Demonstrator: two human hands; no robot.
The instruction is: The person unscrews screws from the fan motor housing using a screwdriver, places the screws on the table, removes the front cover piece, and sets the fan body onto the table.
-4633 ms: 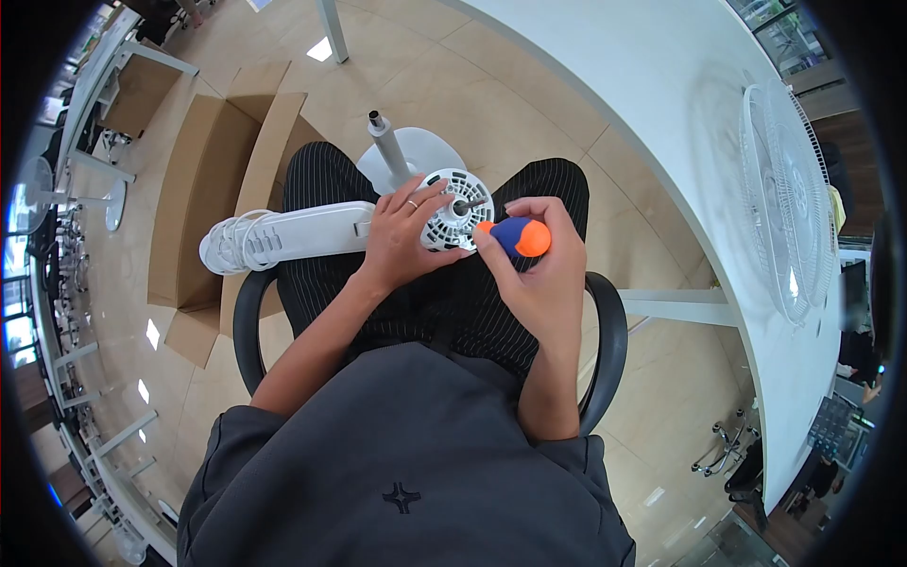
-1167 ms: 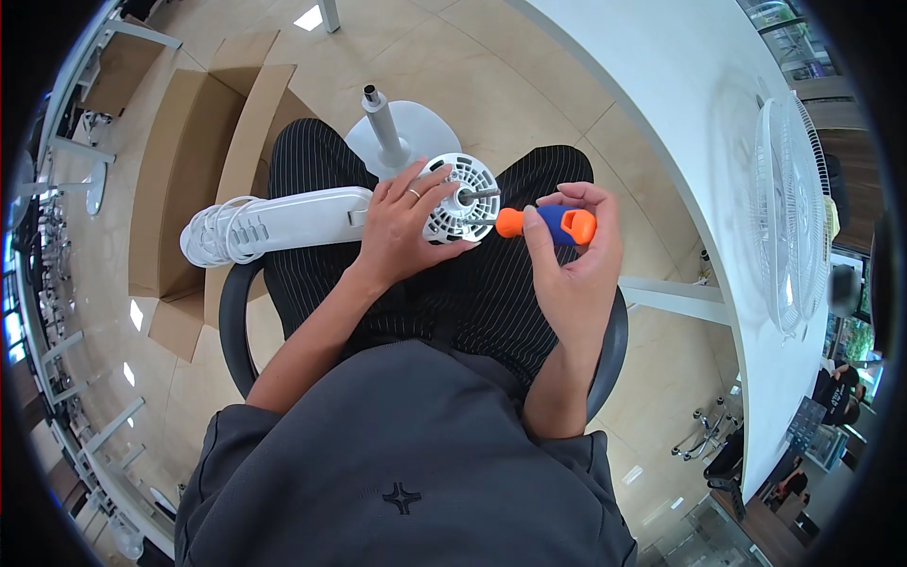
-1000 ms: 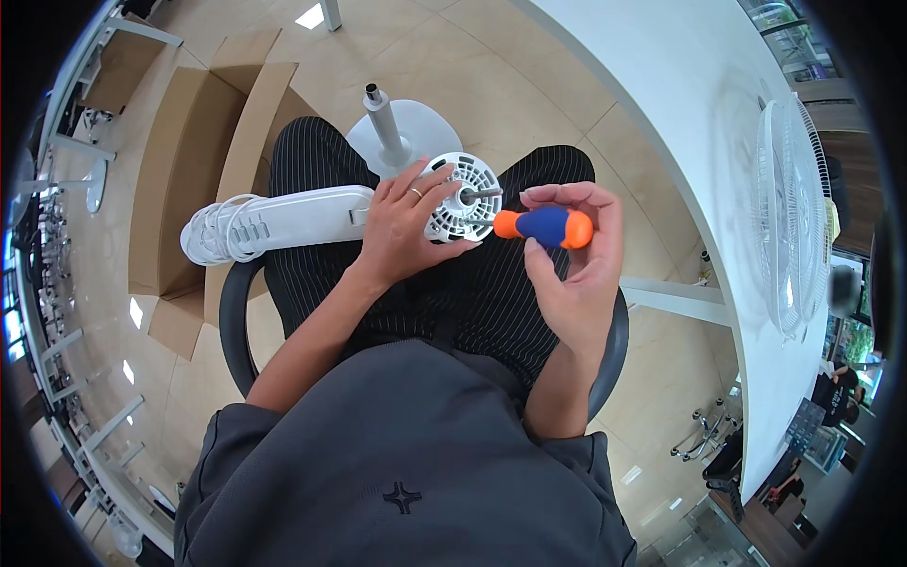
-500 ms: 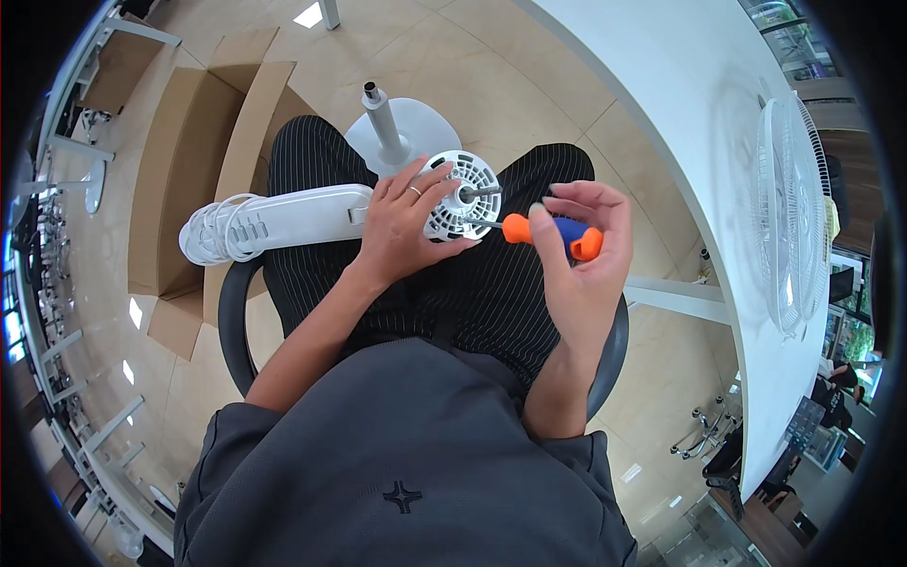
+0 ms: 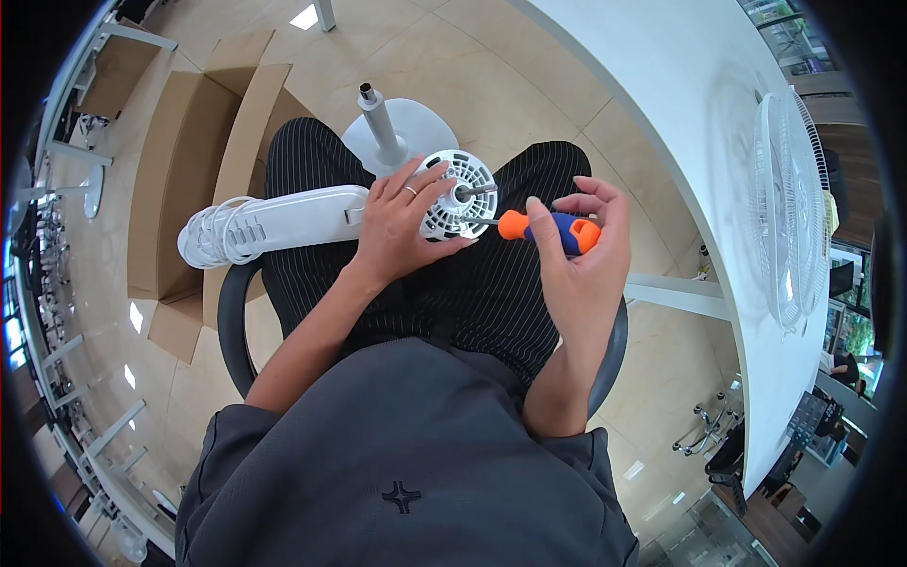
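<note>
Across my lap lies the white fan body (image 5: 307,217), its coiled cord (image 5: 225,234) at the left end. My left hand (image 5: 392,227), with a ring on one finger, grips the round slotted motor housing (image 5: 482,173) at the right end. A metal shaft (image 5: 480,190) sticks out of the housing. My right hand (image 5: 588,274) holds an orange and blue screwdriver (image 5: 513,225) between thumb and fingers. Its blade points left into the housing face below the shaft; the tip's exact seat is too small to make out.
Beyond my knees stands a white round base with a pole (image 5: 381,128). An open cardboard box (image 5: 179,180) is on the floor at left. A white table (image 5: 680,123) curves along the right, with a fan grille (image 5: 784,217) on it. Chair armrests (image 5: 231,326) flank me.
The screwdriver handle has turned, showing more blue, and my right thumb and fingers have shifted on it. My left hand and the fan body stay nearly in place.
</note>
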